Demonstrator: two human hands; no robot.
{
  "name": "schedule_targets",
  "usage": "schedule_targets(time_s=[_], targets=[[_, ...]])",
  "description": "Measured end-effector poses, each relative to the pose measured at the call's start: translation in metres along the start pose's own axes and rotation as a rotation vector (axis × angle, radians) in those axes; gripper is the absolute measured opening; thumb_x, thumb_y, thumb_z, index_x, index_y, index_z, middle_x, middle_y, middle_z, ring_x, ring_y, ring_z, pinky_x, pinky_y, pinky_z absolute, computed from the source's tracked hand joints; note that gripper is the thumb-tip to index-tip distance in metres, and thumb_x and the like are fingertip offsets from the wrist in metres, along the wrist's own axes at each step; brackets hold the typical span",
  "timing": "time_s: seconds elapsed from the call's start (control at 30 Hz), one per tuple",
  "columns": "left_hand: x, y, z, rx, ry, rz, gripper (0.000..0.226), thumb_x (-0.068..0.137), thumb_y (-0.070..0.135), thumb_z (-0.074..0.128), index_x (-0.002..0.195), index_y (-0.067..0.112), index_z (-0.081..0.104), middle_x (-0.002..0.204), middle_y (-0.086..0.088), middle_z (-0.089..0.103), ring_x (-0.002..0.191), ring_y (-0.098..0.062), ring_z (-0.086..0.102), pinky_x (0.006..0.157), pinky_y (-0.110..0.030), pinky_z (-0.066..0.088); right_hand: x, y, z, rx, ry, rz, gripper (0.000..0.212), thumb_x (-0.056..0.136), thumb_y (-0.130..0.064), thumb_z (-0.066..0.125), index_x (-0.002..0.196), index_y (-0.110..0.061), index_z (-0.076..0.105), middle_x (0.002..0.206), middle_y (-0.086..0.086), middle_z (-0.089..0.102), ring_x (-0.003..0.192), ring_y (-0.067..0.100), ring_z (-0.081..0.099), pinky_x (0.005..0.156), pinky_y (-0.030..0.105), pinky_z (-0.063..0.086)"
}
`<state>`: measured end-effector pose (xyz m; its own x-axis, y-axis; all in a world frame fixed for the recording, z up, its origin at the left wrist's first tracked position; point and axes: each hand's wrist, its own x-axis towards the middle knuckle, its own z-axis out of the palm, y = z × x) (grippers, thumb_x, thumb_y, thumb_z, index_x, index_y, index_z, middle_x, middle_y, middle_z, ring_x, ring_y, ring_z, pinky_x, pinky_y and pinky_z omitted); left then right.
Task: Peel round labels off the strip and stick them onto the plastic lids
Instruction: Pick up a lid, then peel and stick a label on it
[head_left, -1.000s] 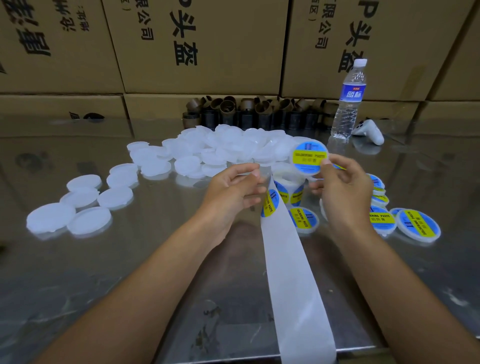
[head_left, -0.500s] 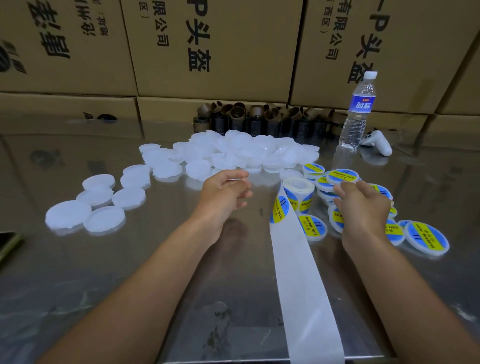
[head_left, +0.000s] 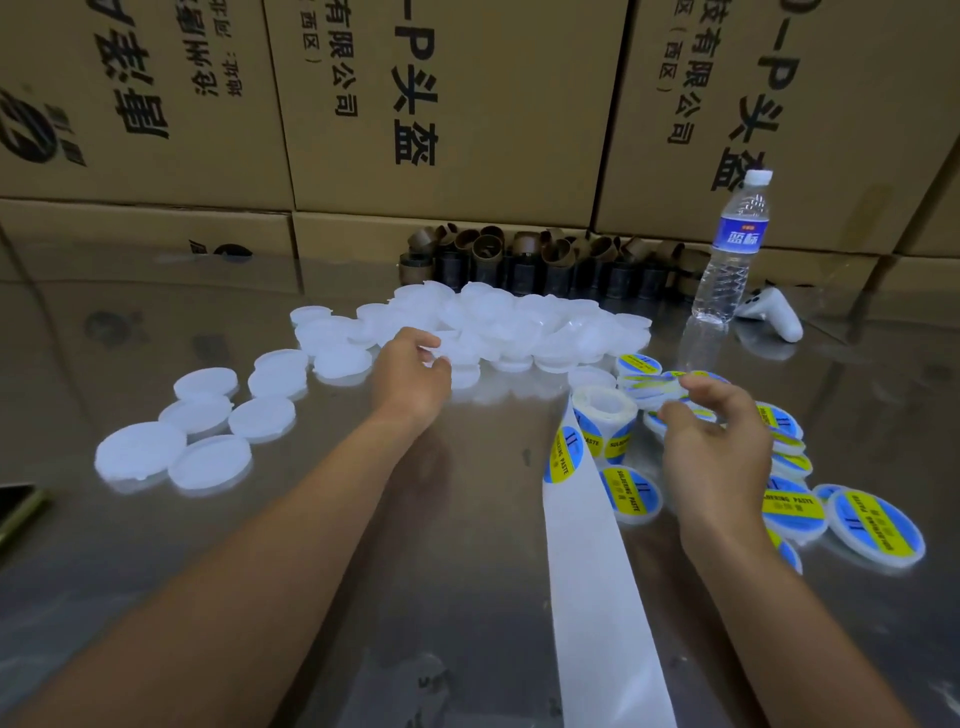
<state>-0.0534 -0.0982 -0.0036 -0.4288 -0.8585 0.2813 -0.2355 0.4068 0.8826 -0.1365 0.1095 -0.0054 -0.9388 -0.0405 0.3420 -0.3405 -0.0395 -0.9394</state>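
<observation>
A pile of plain white plastic lids (head_left: 524, 322) lies mid-table, with more loose lids (head_left: 210, 462) to the left. My left hand (head_left: 410, 376) reaches into the pile's near edge, fingers and thumb curled round one white lid. A label roll (head_left: 605, 413) stands right of centre, and its white backing strip (head_left: 597, 571) runs toward me with one blue-and-yellow label (head_left: 566, 454) on it. My right hand (head_left: 719, 447) hovers with loosely spread fingers over the labelled lids (head_left: 875, 527) on the right and holds nothing.
The steel table (head_left: 363, 545) is reflective. A water bottle (head_left: 732, 249) and a white controller (head_left: 774, 317) stand at the back right, beside brown cardboard cores (head_left: 545, 260). Cardboard boxes (head_left: 441, 104) wall off the back. A phone's edge (head_left: 15, 506) shows at far left.
My right hand set the freshly labelled lid down among the others and let go. My left hand let go of the strip and moved forward to the white lid pile.
</observation>
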Motion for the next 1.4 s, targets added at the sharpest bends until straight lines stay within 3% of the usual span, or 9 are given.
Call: schedule_targets(time_s=[0.13, 0.27, 0.37, 0.47, 0.67, 0.8, 1.07, 1.27, 1.4], targets=[[0.021, 0.001, 0.011, 0.334, -0.08, 0.184, 0.03, 0.092, 0.015, 0.059, 0.123, 0.014, 0.057, 0.13, -0.011, 0.05, 0.119, -0.025, 0.047, 0.097, -0.036, 0.041, -0.001, 0.003, 0.0, 0.016, -0.062, -0.016, 0.022, 0.086, -0.004, 0.057, 0.092, -0.025, 0.059, 0.114, 0.003, 0.061, 0.062, -0.01, 0.054, 0.051, 0.002, 0.037], [0.032, -0.002, 0.016, 0.587, -0.156, 0.284, 0.029, 0.095, 0.017, 0.056, 0.124, 0.015, 0.06, 0.135, -0.011, 0.046, 0.122, -0.029, 0.043, 0.1, -0.037, 0.035, -0.002, 0.003, 0.0, 0.034, -0.095, -0.033, 0.024, 0.087, -0.004, 0.056, 0.085, -0.028, 0.059, 0.105, 0.0, 0.063, 0.061, -0.003, 0.053, 0.051, 0.005, 0.037], [0.037, -0.001, 0.018, 0.641, -0.158, 0.303, 0.025, 0.096, 0.019, 0.055, 0.12, 0.015, 0.061, 0.134, -0.012, 0.046, 0.121, -0.029, 0.043, 0.1, -0.037, 0.033, -0.002, 0.003, 0.0, 0.048, -0.107, -0.037, 0.025, 0.087, -0.003, 0.056, 0.082, -0.027, 0.059, 0.091, -0.004, 0.063, 0.054, -0.005, 0.052, 0.05, 0.007, 0.038], [0.039, -0.002, 0.02, 0.667, -0.152, 0.319, 0.022, 0.095, 0.023, 0.056, 0.115, 0.015, 0.062, 0.129, -0.012, 0.049, 0.117, -0.03, 0.046, 0.097, -0.037, 0.032, -0.002, 0.003, -0.001, 0.058, -0.104, -0.035, 0.025, 0.086, -0.002, 0.056, 0.08, -0.026, 0.059, 0.079, -0.01, 0.062, 0.052, -0.005, 0.053, 0.049, 0.007, 0.039], [0.04, -0.006, 0.02, 0.62, -0.165, 0.323, 0.03, 0.09, 0.024, 0.065, 0.116, 0.012, 0.058, 0.117, -0.015, 0.054, 0.11, -0.03, 0.05, 0.088, -0.036, 0.039, -0.002, 0.003, -0.001, 0.06, -0.105, -0.029, 0.025, 0.087, -0.004, 0.057, 0.08, -0.028, 0.059, 0.091, -0.012, 0.064, 0.061, -0.008, 0.056, 0.05, 0.006, 0.04], [0.039, -0.005, 0.017, 0.657, -0.149, 0.354, 0.027, 0.092, 0.028, 0.061, 0.115, 0.014, 0.06, 0.111, -0.013, 0.06, 0.104, -0.031, 0.054, 0.086, -0.037, 0.039, -0.002, 0.003, 0.0, 0.058, -0.114, -0.026, 0.024, 0.086, -0.003, 0.057, 0.081, -0.025, 0.061, 0.074, -0.016, 0.063, 0.052, -0.005, 0.053, 0.048, 0.007, 0.039], [0.024, -0.012, 0.008, 0.63, -0.121, 0.346, 0.025, 0.09, 0.023, 0.064, 0.114, 0.016, 0.064, 0.118, -0.009, 0.06, 0.11, -0.028, 0.053, 0.085, -0.039, 0.044, -0.001, 0.003, 0.0, 0.029, -0.122, -0.029, 0.026, 0.086, -0.002, 0.056, 0.077, -0.026, 0.06, 0.076, -0.015, 0.062, 0.057, -0.006, 0.055, 0.054, 0.009, 0.041], [0.023, -0.014, 0.009, 0.458, -0.115, 0.261, 0.015, 0.085, 0.025, 0.07, 0.095, 0.015, 0.067, 0.106, -0.008, 0.062, 0.094, -0.025, 0.053, 0.076, -0.034, 0.042, 0.0, 0.004, 0.0, 0.03, -0.107, -0.033, 0.028, 0.085, -0.001, 0.056, 0.076, -0.026, 0.06, 0.076, -0.015, 0.062, 0.056, -0.007, 0.053, 0.057, 0.011, 0.042], [0.025, -0.015, 0.012, 0.417, -0.093, 0.239, 0.011, 0.085, 0.025, 0.07, 0.085, 0.015, 0.065, 0.097, -0.009, 0.065, 0.084, -0.022, 0.051, 0.071, -0.032, 0.04, 0.0, 0.004, 0.0, 0.029, -0.114, -0.04, 0.028, 0.086, 0.0, 0.055, 0.076, -0.026, 0.06, 0.078, -0.015, 0.062, 0.057, -0.009, 0.054, 0.054, 0.004, 0.039]])
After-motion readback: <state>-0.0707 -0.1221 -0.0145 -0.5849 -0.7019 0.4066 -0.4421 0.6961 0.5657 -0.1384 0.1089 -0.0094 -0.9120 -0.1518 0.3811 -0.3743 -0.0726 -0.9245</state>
